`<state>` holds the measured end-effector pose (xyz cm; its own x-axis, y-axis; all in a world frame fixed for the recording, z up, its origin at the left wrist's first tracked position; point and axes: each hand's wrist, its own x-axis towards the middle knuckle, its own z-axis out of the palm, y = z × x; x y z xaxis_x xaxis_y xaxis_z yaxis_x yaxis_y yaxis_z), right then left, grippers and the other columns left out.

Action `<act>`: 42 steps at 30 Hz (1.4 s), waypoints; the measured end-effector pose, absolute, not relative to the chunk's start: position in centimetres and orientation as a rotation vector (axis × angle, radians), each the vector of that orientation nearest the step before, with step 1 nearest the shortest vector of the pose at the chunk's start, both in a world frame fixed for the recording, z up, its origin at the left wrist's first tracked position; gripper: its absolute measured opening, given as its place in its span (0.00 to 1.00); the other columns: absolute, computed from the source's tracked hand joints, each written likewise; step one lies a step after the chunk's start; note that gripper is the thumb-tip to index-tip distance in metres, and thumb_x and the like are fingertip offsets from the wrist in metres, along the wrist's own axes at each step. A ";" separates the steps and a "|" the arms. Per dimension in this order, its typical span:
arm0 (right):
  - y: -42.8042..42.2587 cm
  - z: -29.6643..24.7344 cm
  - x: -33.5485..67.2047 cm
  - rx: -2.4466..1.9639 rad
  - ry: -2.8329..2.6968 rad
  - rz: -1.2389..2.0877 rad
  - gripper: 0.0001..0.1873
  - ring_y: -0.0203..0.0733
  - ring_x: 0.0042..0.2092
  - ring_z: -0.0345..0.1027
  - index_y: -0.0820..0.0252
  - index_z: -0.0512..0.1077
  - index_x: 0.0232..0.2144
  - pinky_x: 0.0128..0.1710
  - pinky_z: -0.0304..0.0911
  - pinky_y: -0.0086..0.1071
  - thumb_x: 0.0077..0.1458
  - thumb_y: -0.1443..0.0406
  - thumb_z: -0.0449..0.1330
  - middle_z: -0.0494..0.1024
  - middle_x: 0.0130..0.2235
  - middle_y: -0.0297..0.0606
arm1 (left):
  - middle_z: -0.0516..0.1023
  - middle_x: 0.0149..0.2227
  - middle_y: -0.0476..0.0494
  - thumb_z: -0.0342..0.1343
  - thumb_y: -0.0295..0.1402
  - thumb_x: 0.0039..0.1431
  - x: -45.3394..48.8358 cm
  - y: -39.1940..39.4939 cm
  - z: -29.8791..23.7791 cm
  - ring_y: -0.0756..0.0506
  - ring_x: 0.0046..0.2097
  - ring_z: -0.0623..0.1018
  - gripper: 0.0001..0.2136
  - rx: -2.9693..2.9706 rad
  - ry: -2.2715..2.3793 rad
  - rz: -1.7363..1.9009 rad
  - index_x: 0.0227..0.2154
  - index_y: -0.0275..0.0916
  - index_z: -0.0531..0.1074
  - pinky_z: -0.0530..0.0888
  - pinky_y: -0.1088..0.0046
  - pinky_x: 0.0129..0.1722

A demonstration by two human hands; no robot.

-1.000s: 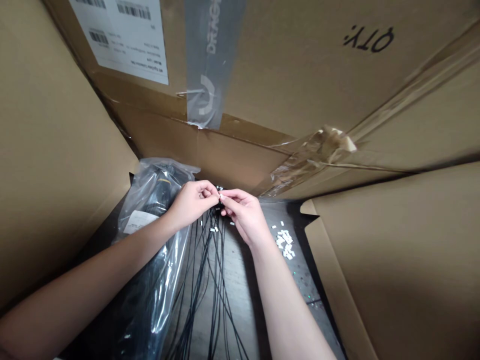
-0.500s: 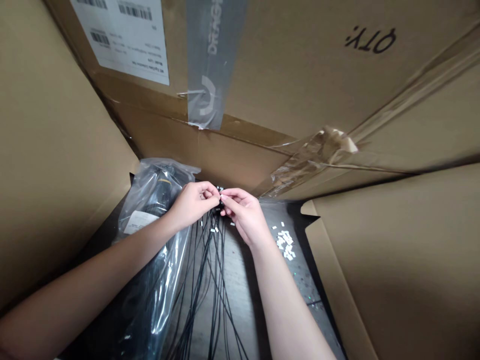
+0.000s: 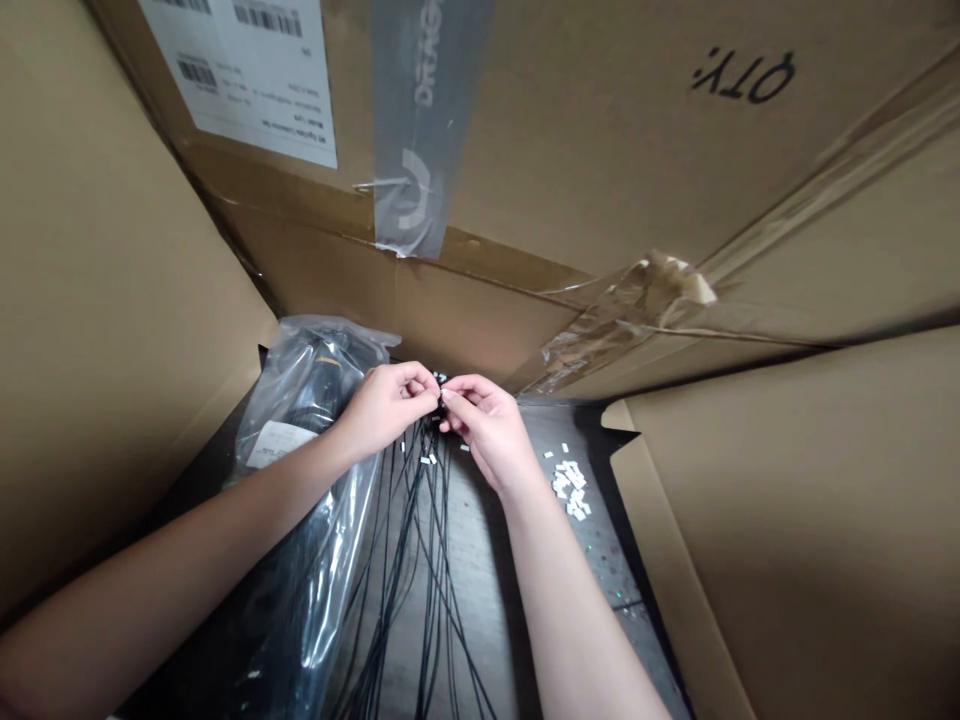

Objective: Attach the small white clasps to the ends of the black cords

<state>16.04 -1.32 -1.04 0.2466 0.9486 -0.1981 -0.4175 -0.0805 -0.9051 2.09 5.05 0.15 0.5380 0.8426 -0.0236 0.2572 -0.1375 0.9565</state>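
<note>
Both my hands meet at the far end of a bundle of thin black cords (image 3: pixel 420 560) that runs along a grey surface toward me. My left hand (image 3: pixel 382 405) is closed in a pinch on the cord ends. My right hand (image 3: pixel 487 425) pinches the same spot from the right, its fingertips touching those of the left. What sits between the fingertips is too small to make out. Small white tags (image 3: pixel 429 460) hang on several cords just below the hands.
A clear plastic bag (image 3: pixel 307 470) holding dark items lies under my left forearm. A heap of small white pieces (image 3: pixel 570 480) lies right of my right wrist. Large cardboard boxes (image 3: pixel 600 150) wall in the space at the back, left and right.
</note>
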 end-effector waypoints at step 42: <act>-1.1 -2.0 16.0 -1.156 -0.634 1.191 0.12 0.26 0.21 0.60 0.61 0.77 0.28 0.23 0.61 0.25 0.39 0.63 0.72 0.75 0.24 0.29 | 0.72 0.23 0.51 0.56 0.33 0.54 2.0 5.1 0.0 0.53 0.26 0.68 0.06 1.772 0.964 0.674 0.28 0.35 0.75 0.62 0.77 0.27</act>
<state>15.99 -1.06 -2.01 0.3052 0.9359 -0.1758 -0.3767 -0.0509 -0.9249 1.95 5.10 -0.03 0.5326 0.8462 0.0186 0.3076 -0.2139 0.9272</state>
